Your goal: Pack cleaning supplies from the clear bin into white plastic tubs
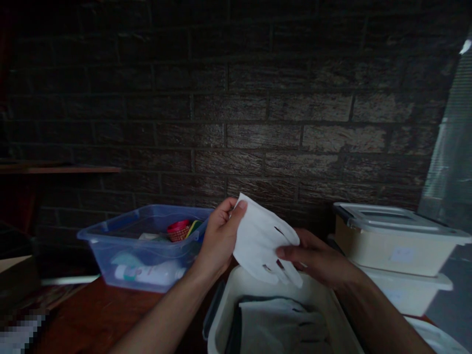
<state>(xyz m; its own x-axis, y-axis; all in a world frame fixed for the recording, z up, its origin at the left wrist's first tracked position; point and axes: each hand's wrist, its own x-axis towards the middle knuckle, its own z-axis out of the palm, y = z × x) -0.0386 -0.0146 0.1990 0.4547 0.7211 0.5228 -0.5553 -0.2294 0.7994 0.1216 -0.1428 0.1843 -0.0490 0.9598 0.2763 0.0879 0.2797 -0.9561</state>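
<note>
Left hand [221,238] bare on my feed; short thumbnail [242,204] visible. Right hand [320,256] also bare, dimmer, finer detail lost to me in shadow. Left forearm [171,305] and right forearm [379,307] uncovered as far as I can see, smooth-outlined, each narrowing toward the hand.

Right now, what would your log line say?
left hand: holds white glove, cuff end | right hand: holds finger end | below: cream bin, another glove inside

The left fingers [241,208] and right fingers [290,253] are partly hidden by the white glove [257,235]. The open bin [222,312] and the gloves [282,327] inside are cut off at the near edge of view; the label [401,254] on the right upper box [370,248] cannot be read.
</note>
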